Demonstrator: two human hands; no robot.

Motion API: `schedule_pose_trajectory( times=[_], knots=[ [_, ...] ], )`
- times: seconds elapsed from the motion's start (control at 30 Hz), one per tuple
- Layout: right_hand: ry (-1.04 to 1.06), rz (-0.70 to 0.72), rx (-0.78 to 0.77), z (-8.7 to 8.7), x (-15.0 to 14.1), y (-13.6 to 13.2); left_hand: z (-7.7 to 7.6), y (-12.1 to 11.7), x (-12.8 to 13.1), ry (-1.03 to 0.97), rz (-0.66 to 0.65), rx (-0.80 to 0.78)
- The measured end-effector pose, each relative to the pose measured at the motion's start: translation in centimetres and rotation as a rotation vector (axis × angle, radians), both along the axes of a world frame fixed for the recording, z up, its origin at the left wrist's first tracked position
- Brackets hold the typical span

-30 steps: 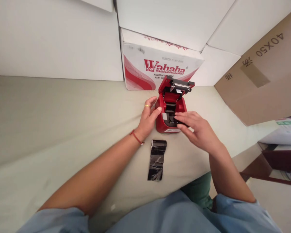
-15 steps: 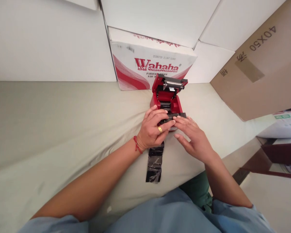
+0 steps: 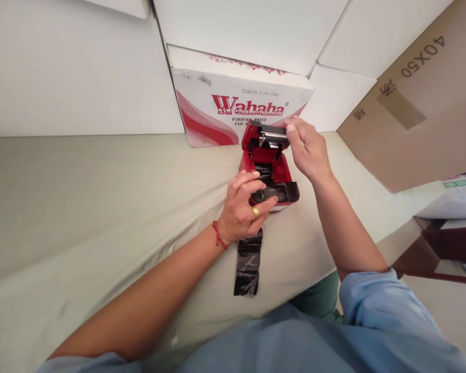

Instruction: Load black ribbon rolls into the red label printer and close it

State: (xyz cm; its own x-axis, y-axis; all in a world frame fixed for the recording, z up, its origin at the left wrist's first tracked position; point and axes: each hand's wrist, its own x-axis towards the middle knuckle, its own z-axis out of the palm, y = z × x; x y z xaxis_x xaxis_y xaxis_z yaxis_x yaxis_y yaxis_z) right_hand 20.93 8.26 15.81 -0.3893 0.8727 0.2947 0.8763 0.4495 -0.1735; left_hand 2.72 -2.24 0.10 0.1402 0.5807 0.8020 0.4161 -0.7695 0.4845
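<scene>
A small red and black printer [image 3: 245,165], which looks like a label printer, stands with its lid [image 3: 270,132] raised. My left hand [image 3: 244,204] lies over its front left part, fingers spread and bent, pressing on the black front section. The left thumb is mostly hidden. Black shiny film [image 3: 248,267] shows inside the printer and again below my left hand, hanging toward me; my hand hides the part between. My right hand [image 3: 308,145] holds the right end of the lid, thumb on the near face and fingers behind it.
Behind the printer stands a white and red Wahaha water carton [image 3: 205,111], between white panels. A brown cardboard box [image 3: 415,103] leans at the right. A pale green cloth [image 3: 101,207] covers the surface. At the far right is a dark red shelf [image 3: 442,243].
My right hand has moved up from the printer's front to the right end of the lid and taken hold of it. My left hand stays nearly in place.
</scene>
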Motion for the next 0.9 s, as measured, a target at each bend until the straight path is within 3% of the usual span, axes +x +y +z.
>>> schedule_pose_trajectory(
  times=[0.17, 0.37, 0.5, 0.7, 0.9],
  knots=[
    [0.218, 0.017, 0.100, -2.1, 2.0, -4.0, 0.0, -0.2, 0.2, -0.021, 0.070, 0.045],
    [0.122, 0.141, -0.071, -4.9, 4.2, -8.5, -0.2, -0.2, 0.2, -0.008, 0.077, -0.020],
    [0.070, 0.154, -0.058, -5.6, 4.1, -9.3, 0.2, -0.1, -0.3, -0.044, 0.074, 0.027],
    [0.009, 0.125, -0.046, -5.4, 3.7, -9.4, 1.1, -0.1, -0.6, -0.152, 0.011, -0.187],
    [0.037, 0.104, -0.027, -5.8, 3.5, -9.6, 0.8, 0.8, -0.2, -0.466, -0.066, -0.290]
  ],
)
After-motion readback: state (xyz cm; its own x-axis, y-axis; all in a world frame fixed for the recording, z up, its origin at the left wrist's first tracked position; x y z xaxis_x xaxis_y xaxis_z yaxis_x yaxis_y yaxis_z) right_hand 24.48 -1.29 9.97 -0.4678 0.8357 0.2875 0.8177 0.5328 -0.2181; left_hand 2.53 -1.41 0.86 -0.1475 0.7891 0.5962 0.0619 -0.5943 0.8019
